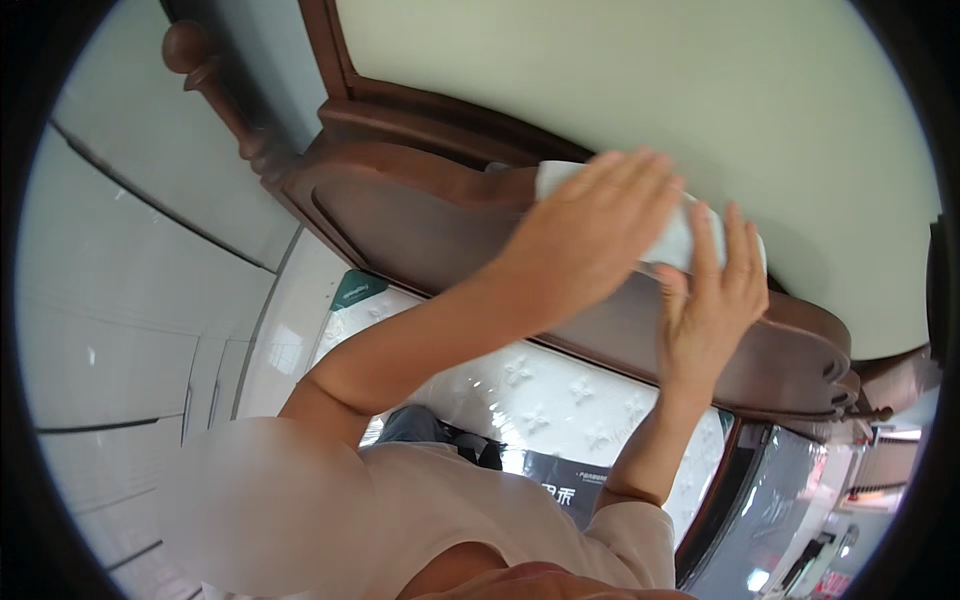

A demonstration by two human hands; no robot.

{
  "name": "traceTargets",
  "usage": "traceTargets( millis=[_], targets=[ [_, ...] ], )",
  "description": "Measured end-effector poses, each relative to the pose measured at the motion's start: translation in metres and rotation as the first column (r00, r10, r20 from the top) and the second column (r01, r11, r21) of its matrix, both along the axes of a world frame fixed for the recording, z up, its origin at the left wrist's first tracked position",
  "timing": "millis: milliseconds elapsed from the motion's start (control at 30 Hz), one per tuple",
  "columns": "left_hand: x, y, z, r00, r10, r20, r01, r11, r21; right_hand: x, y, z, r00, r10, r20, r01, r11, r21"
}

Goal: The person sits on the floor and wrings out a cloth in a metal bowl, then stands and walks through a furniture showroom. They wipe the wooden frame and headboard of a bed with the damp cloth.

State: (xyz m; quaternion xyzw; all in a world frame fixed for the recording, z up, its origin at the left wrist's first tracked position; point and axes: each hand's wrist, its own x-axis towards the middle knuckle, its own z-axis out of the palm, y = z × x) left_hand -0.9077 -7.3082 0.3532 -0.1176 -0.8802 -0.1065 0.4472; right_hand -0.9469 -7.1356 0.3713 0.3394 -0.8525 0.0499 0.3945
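Observation:
A white cloth or sheet (671, 247) lies bent over the curved top edge of a dark wooden headboard (427, 210). Its left end shows near the middle of that edge. My left hand (592, 225) rests across the cloth with fingers stretched and close together; motion blurs it, and its palm side is hidden. Beside it, my right hand (709, 292) covers the cloth's right end. The right thumb is on the near side and the fingers reach over the top, spread a little. Whether the left fingers grip the cloth cannot be made out.
A turned bedpost (225, 105) with a round knob stands at the left. Behind the headboard rises a pale green panel (637, 82) in a wooden frame. Below lies a white quilted mattress (540, 382) with a dark printed panel. Pale panels (127, 300) line the left.

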Motion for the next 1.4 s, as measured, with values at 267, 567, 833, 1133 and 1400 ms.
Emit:
traceTargets(
  millis=[267,567,833,1133,1400],
  targets=[
    [0.045,-0.063,-0.067,0.977,0.12,0.178,-0.143,0.983,0.118,0.032,-0.095,-0.017,0.979,0.202,0.039,-0.203,0.979,0.026],
    [0.002,-0.03,-0.001,0.991,-0.103,0.085,0.104,0.994,-0.012,0.002,-0.035,-0.019,0.983,-0.089,-0.159,0.071,0.99,-0.118],
    [-0.023,0.007,0.0,0.983,-0.082,-0.167,0.05,0.98,-0.19,-0.012,-0.008,-0.045,0.967,-0.121,-0.225,0.028,0.926,-0.376],
    [0.007,-0.037,-0.038,0.999,0.035,-0.006,-0.035,0.997,0.065,0.0,-0.069,-0.016,0.98,0.047,-0.191,-0.094,0.964,-0.247],
    [0.009,-0.023,-0.016,0.996,-0.06,0.062,0.056,0.996,0.068,-0.004,-0.043,-0.015,0.976,-0.05,-0.214,0.006,0.98,-0.198]
  ],
)
